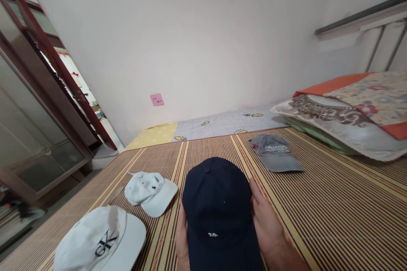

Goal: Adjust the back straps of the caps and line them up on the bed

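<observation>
A navy cap (219, 203) is held between left hand (181, 237) and right hand (270, 226), fingers gripping its sides. For moving, even support seems required.

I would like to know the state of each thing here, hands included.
Navy cap: held from both sides.
Left hand: gripping the navy cap's left side.
Right hand: gripping its right side.
Lettered white cap: lying, partly out of frame.
Second white cap: lying crown up.
Grey cap: lying crown up.
Door: open.
Pink note: stuck on the wall.
Patterned pillow: partly covered by orange-edged fabric.
</observation>
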Available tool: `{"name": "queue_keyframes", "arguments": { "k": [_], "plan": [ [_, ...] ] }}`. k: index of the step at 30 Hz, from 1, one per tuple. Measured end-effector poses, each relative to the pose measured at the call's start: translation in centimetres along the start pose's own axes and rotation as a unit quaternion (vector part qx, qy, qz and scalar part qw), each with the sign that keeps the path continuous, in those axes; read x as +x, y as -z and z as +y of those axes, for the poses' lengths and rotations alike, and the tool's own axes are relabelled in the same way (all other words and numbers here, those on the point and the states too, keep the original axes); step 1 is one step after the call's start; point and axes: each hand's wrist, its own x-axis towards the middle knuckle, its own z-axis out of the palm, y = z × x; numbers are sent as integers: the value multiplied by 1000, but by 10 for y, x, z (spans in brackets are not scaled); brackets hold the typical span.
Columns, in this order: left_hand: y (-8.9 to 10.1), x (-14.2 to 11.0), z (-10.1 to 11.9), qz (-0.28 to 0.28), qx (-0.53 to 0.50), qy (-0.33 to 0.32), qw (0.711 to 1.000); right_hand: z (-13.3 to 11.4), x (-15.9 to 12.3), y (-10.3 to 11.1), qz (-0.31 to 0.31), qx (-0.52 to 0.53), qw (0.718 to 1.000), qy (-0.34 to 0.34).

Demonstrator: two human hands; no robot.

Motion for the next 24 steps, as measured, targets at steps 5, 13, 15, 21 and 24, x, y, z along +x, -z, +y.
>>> {"name": "queue_keyframes", "arguments": {
  "k": [5, 13, 15, 21, 24],
  "plan": [
    [14, 1, -5, -24, -38, -18, 999, -1, -1, -6, 9, 11, 998, -54],
    [29, 8, -7, -82, -86, -28, 993, -14, -4, -10, 104, 72, 987, -104],
    [30, 8, -7, -98, -93, -15, 991, -15, -3, -8, 124, 87, 983, -104],
    [24, 6, -6, -119, -97, 30, 988, -12, -2, 1, 113, 97, 983, -111],
    [19, 4, -4, -125, -96, 44, 987, -11, -2, 3, 109, 89, 984, -110]
  ]
}}
